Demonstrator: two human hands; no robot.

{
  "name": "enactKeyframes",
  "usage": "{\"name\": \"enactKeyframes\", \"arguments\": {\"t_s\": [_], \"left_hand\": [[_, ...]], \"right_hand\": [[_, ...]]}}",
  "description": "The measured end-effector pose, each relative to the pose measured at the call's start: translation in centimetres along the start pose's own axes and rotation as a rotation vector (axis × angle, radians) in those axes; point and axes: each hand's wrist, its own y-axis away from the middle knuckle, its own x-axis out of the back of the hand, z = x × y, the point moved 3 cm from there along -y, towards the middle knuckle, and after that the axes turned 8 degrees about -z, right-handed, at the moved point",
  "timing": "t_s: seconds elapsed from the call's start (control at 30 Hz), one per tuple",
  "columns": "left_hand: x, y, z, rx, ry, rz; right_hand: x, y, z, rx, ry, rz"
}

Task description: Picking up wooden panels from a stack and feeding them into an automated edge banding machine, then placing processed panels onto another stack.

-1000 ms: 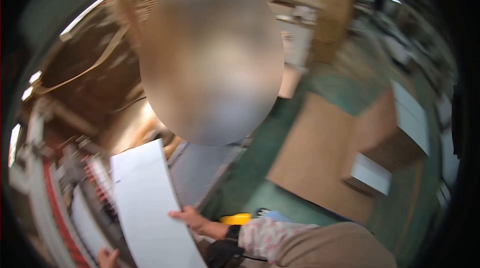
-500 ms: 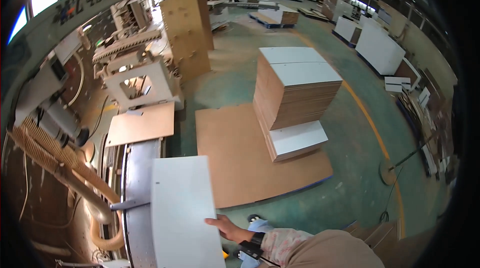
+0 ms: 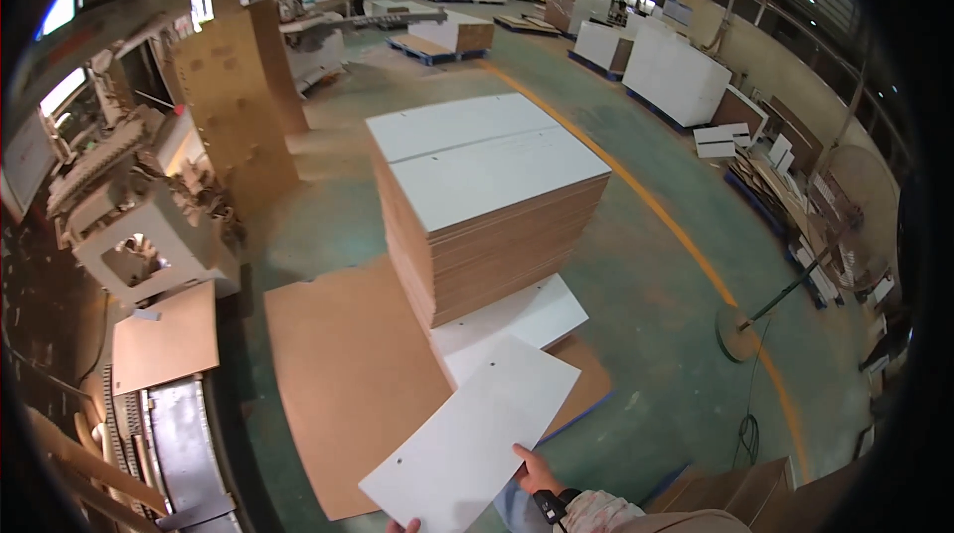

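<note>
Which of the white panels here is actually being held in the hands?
The tilted white panel at the bottom, gripped by the right hand and left hand. The others rest flat: the tall stack and the low panel beside it.

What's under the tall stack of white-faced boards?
The tall stack sits on a white panel, which lies on a brown sheet on the floor. Whatever lies beneath that sheet is covered.

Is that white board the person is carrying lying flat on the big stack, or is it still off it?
Off it. The white panel is held by both hands, right hand on its edge, in front of the stack of boards.
</note>
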Motion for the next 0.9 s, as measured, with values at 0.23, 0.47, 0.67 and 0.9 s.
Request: {"name": "enactKeyframes", "arguments": {"t_s": [0.23, 0.47, 0.67, 0.9], "left_hand": [[-11.3, -26.0, 5.1, -0.063, -0.070, -0.170], [-17.8, -37.9, 3.8, -0.060, -0.064, -0.041], [-20.4, -39.5, 1.4, 0.186, 0.291, 0.010], [-22.4, -45.1, 3.4, -0.106, 0.418, 0.033]], "right_hand": [[12.0, -16.9, -7.5, 0.137, -0.226, 0.287], [21.2, -28.4, -10.1, 0.227, 0.067, 0.333], [19.5, -32.3, -10.9, 0.414, 1.623, 0.391], [18.1, -37.6, -13.4, 0.213, 0.188, 0.450]]}}
